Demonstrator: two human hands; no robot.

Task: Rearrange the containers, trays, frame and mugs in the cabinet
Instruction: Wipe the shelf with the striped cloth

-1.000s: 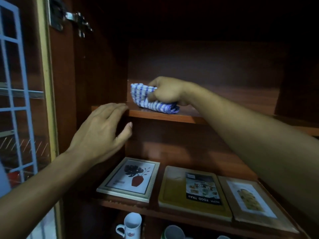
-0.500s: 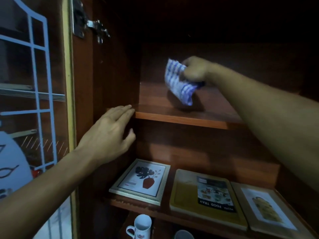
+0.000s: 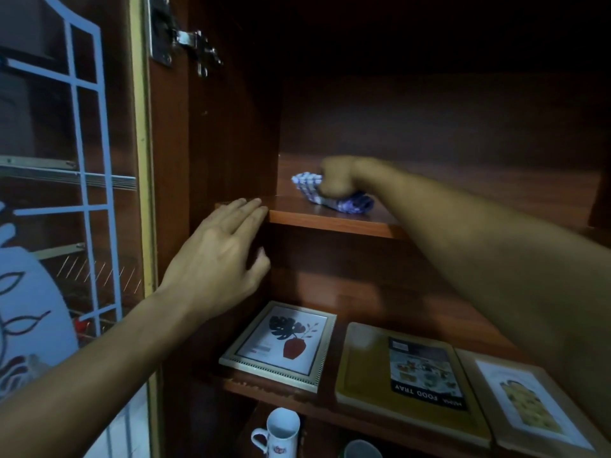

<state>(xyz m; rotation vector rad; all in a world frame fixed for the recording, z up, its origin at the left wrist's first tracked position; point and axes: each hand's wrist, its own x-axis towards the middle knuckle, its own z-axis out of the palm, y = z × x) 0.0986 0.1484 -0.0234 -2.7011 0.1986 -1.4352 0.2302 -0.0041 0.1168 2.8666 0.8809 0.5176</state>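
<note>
My right hand [image 3: 335, 180] is shut on a blue-and-white checked cloth [image 3: 347, 201], pressing it onto the upper shelf [image 3: 330, 221] near its left end. My left hand [image 3: 218, 256] lies open and flat against the cabinet's left wall, fingertips touching the upper shelf's front corner. On the middle shelf lie a framed leaf-and-vase picture [image 3: 281, 345] at the left, a yellow food tray [image 3: 410, 375] in the middle, and a second light wooden tray [image 3: 532, 401] at the right. Below, a white mug [image 3: 279, 433] and the rim of a darker mug [image 3: 362, 449] show.
The glass cabinet door [image 3: 66, 193] with a white lattice stands open at the left, hung on a metal hinge [image 3: 195, 51]. The upper shelf's back and right side are dark. My right forearm crosses over the middle shelf's right part.
My right hand brought the cloth down from mid-air onto the upper shelf. My left hand stayed at the shelf's front corner.
</note>
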